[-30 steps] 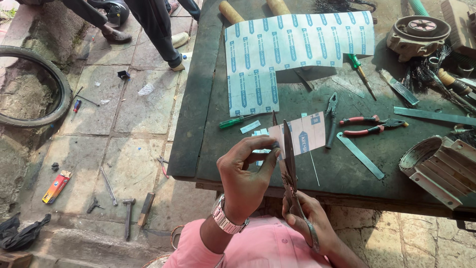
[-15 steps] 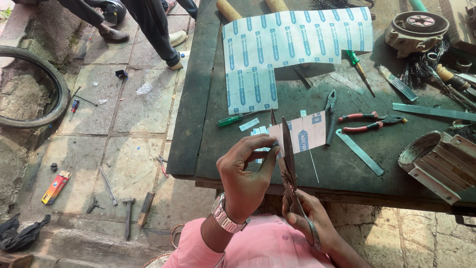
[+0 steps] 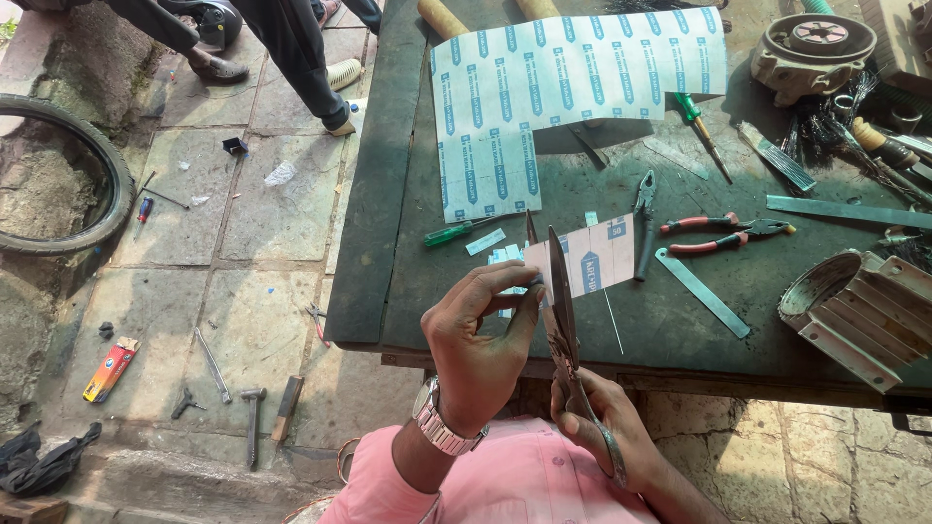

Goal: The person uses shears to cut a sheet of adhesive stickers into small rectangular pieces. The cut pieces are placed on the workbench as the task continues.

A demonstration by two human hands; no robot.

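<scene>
Your left hand pinches a small white card printed with blue stripes, while your right hand grips a pair of dark metal scissors, blades parted and pointing up across the card's left edge. Beyond lies a dark green workbench carrying a large white sheet with blue bands, red-handled pliers, a green-handled screwdriver and a flat steel ruler. A worn rubber tyre rests on the paving at left.

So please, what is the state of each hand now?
Left hand: closed, pinching a small white sheet by its edge.
Right hand: closed around the scissors, blades open at the sheet.
</scene>
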